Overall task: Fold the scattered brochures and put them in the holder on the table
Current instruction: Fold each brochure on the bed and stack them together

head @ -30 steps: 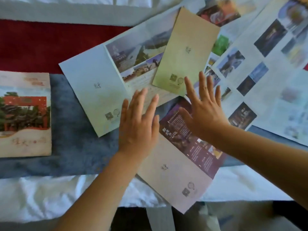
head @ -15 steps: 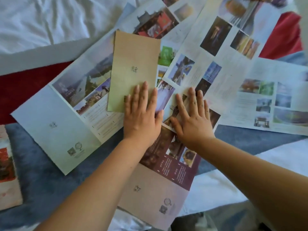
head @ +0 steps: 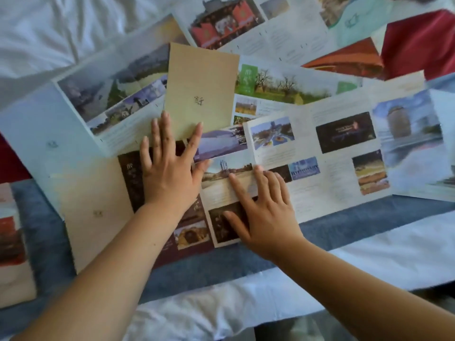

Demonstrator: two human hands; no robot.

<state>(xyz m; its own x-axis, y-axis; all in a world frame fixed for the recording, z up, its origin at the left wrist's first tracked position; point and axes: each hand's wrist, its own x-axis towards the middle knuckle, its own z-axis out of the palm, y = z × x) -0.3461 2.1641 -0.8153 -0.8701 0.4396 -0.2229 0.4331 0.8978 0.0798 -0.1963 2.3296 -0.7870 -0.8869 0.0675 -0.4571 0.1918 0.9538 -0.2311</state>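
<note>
Nearest, both hands lie flat with fingers spread, gripping nothing. The right hand (head: 266,212) rests on the left end of a wide unfolded photo brochure (head: 332,188) over the blue runner (head: 357,227). The left hand (head: 170,173) presses a maroon-and-cream brochure (head: 96,207). Beyond, its fingertips (head: 198,127) reach the folded tan brochure (head: 202,80).

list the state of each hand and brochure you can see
tan brochure: folded, lying on others
brown brochure: unfolded, flat
pale blue brochure: unfolded, flat
white photo brochure: unfolded, flat
left hand: open, flat on brown brochure
right hand: open, flat on unfolded pages
</note>
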